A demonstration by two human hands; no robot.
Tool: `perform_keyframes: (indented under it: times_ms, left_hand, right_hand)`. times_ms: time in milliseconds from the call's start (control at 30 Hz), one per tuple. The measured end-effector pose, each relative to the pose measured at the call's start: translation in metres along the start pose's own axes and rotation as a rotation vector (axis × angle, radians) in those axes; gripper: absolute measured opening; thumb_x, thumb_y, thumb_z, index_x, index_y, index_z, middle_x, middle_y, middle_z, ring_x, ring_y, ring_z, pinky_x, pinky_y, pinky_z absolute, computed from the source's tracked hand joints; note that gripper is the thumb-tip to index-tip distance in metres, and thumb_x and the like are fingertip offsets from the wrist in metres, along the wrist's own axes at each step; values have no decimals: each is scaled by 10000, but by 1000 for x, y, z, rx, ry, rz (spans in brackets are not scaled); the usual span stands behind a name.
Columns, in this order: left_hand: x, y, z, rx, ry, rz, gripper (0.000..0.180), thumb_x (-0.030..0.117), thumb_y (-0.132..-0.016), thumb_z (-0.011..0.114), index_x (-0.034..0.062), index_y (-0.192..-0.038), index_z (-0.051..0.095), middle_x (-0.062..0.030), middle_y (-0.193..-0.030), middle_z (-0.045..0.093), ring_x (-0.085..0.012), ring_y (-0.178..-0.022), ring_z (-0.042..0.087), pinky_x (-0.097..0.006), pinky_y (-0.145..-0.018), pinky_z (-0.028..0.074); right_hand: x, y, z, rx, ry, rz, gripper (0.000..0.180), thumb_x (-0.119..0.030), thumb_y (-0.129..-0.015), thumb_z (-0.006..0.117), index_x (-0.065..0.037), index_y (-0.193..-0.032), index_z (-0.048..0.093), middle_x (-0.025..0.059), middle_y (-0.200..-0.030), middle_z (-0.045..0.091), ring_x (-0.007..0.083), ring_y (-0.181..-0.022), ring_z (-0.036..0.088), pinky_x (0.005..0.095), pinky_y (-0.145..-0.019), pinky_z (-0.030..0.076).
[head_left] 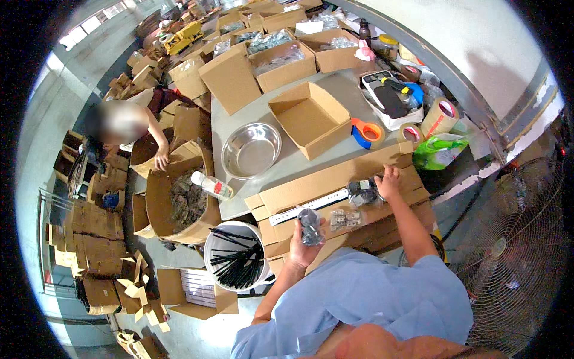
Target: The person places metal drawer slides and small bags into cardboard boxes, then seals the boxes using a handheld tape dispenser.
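My left hand (302, 245) holds a small clear plastic bag of dark parts (310, 225) upright in front of me. My right hand (389, 181) rests on another clear bag of dark parts (362, 192) that lies on a flat brown cardboard box (311, 186). A third small bag (345, 219) lies on the cardboard between my hands. A white strip (308, 206) runs across the cardboard near the bags.
On the grey table stand an open empty cardboard box (311, 119), a steel bowl (251, 149), an orange-and-blue tape dispenser (366, 133) and tape rolls (441, 115). A white bucket of black sticks (237, 254) sits at my left. Another person (128, 128) leans over boxes. A large fan (514, 251) stands at right.
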State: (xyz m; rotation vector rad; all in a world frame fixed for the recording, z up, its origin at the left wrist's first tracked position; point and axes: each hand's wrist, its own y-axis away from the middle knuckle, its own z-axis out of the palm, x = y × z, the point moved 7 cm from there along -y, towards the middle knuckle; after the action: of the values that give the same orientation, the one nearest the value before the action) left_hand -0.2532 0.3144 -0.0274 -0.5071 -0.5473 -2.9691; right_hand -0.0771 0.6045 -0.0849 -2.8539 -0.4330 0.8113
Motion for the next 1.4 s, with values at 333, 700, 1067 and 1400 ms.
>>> perform_keyframes:
  times_ms: [333, 700, 1067, 1400]
  left_hand:
    - [18, 4, 46, 86, -1578, 513, 870, 71, -761, 709, 66, -1432, 155, -180, -1330, 326, -250, -1133, 438, -362, -931, 425]
    - [5, 9, 25, 109, -798, 124, 480, 206, -814, 704, 39, -1214, 497, -31, -952, 588, -114, -799, 531, -248, -631, 431]
    - [9, 15, 33, 64, -972, 339, 407, 50, -757, 721, -15, -1087, 493, -88, -972, 606, -138, -914, 557, -284, -780, 462]
    - [-3, 6, 35, -6, -1148, 338, 676, -18, -741, 705, 40, -1311, 345, -99, -1162, 530, -198, -1061, 522, -329, -908, 440]
  right_hand:
    - [-182, 135, -26, -841, -1475, 126, 519, -248, -895, 583, -49, -1314, 350, 103, -1254, 461, 217, -1157, 458, 362, -971, 391]
    - [-190, 151, -47, -1025, -1766, 114, 465, -249, -900, 554, -146, -1322, 385, 49, -1227, 498, 192, -1161, 477, 351, -974, 387]
    - [-193, 159, -67, -802, -1749, 228, 373, -167, -898, 583, -131, -1236, 429, 51, -1072, 580, 160, -987, 561, 323, -844, 465]
    - [-164, 156, -36, -528, -1464, 205, 287, -220, -908, 577, -23, -1113, 535, 59, -993, 586, 149, -929, 533, 307, -842, 436]
